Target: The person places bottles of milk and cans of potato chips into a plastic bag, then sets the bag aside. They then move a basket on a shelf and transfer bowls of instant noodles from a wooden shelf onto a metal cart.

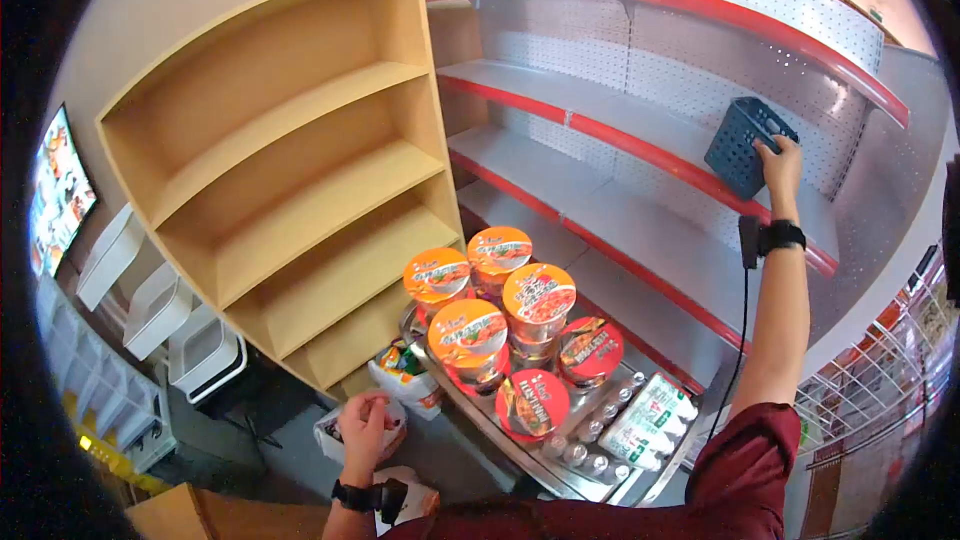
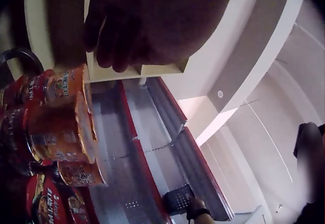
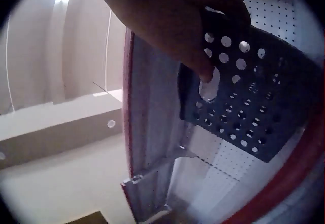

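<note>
My right hand (image 1: 782, 162) grips the rim of a dark blue plastic basket (image 1: 737, 145) full of round holes, at the right end of a red-edged metal shelf (image 1: 640, 140). In the right wrist view the thumb lies by the oval slot of the basket (image 3: 236, 112). The basket is tilted, its near side over the shelf's front edge. My left hand (image 1: 365, 430) hangs low with loosely curled fingers and nothing visible in it, over a white bin (image 1: 328, 437). In the left wrist view, this hand (image 2: 152, 26) is dark, near the stacked noodle cups (image 2: 56, 127).
A metal cart (image 1: 480, 410) bears several orange- and red-lidded noodle cups (image 1: 468, 335), bottles and a white-green pack (image 1: 650, 422). At left stands a wooden bookcase (image 1: 330, 170); white trays (image 1: 160, 315) and a screen (image 1: 62, 190) are beyond it. A wire rack (image 1: 870, 370) is at right.
</note>
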Demonstrator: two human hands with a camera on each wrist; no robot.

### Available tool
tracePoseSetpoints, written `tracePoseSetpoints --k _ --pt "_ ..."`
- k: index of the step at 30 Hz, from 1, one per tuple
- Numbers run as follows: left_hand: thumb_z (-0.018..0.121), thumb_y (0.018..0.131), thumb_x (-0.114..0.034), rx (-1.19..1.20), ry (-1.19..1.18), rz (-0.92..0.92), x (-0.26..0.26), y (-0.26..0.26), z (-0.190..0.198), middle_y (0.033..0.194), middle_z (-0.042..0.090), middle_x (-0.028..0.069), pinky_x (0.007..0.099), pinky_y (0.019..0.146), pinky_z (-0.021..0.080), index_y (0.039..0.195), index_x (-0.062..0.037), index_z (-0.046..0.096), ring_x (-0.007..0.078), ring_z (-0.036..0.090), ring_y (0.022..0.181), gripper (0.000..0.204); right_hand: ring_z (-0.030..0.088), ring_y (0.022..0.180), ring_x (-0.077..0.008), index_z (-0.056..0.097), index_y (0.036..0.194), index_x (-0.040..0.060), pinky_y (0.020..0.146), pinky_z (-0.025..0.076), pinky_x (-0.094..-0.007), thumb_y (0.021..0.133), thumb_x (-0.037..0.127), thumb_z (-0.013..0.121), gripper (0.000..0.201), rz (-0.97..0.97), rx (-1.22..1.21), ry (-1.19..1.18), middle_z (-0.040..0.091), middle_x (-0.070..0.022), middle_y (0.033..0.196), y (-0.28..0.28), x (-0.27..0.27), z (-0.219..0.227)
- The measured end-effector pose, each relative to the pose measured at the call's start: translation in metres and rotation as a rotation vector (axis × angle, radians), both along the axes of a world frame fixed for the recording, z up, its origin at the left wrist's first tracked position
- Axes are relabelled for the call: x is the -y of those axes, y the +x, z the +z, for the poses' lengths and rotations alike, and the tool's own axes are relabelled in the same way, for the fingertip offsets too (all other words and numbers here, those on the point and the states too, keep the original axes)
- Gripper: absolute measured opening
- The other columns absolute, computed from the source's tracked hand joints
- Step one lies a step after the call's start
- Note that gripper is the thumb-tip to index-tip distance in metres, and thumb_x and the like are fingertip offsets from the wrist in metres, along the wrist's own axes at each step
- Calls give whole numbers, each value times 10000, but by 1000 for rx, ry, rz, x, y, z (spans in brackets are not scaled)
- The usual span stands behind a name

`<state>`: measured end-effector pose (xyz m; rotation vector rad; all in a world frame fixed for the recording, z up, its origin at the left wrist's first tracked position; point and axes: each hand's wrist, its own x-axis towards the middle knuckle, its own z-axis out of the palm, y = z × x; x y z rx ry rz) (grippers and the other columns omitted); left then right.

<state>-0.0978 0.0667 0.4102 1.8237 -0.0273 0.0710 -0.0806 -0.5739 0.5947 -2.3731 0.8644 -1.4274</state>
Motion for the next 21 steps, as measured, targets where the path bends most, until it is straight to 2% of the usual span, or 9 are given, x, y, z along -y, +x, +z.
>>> tracePoseSetpoints --k 1,3,7,10,13,16,18,19,21 --pt "504 808 -54 83 43 -7 -2 -9 2 599 530 39 220 427 401 830 8 538 92 508 479 74 501 935 -328 613 884 12 817 389 -347 656 261 678 344 12 0 11 545 -194 972 -10 -5 -6" --pt "510 798 -53 147 76 -20 -11 -27 -3 603 535 55 239 429 423 810 15 537 113 527 482 74 489 973 -303 605 862 8 829 378 -335 670 249 675 316 52 198 -115 525 -167 1027 -36 -23 -18" --pt "499 807 -57 56 -16 -16 -21 -78 -3 609 543 57 237 477 425 837 24 530 117 533 514 92 481 995 -271 593 836 -1 835 370 -328 679 202 673 269 173 197 -144 515 -140 1054 -102 -89 -31" --pt "495 819 -45 103 25 34 -26 -131 0 597 526 18 199 434 388 860 -3 541 70 497 486 75 483 994 -254 585 806 -3 828 373 -315 664 116 671 204 306 224 -185 517 -131 1062 -159 -137 -49" --pt "489 823 -49 96 4 40 -37 -187 -8 617 538 28 205 444 399 869 0 541 76 489 479 85 472 1034 -242 574 756 4 839 369 -311 653 19 638 122 404 209 -170 499 -121 1110 -228 -188 -73" --pt "487 824 -51 64 -55 40 -37 -245 -21 612 540 35 199 448 398 855 11 537 79 491 483 86 470 1043 -255 585 738 22 855 369 -314 610 2 638 140 478 138 -211 499 -124 1113 -295 -214 -108" --pt "488 820 -44 2 -28 2 -36 -284 -23 613 540 42 203 452 402 851 15 535 80 496 490 82 501 994 -269 610 740 55 765 447 -332 593 8 638 157 541 100 -414 513 -131 1099 -341 -227 -129" --pt "486 821 -42 43 34 -1 -33 -300 -27 617 541 49 212 462 415 867 8 538 87 506 500 85 494 1010 -281 619 736 63 787 440 -334 588 17 643 157 573 90 -444 513 -135 1101 -363 -229 -137" --pt "482 828 -60 65 -21 -62 -26 -325 -19 604 539 50 210 477 429 883 -19 541 102 524 514 90 486 1027 -293 628 731 72 809 434 -336 582 26 647 156 577 77 -474 513 -140 1102 -406 -229 -139"
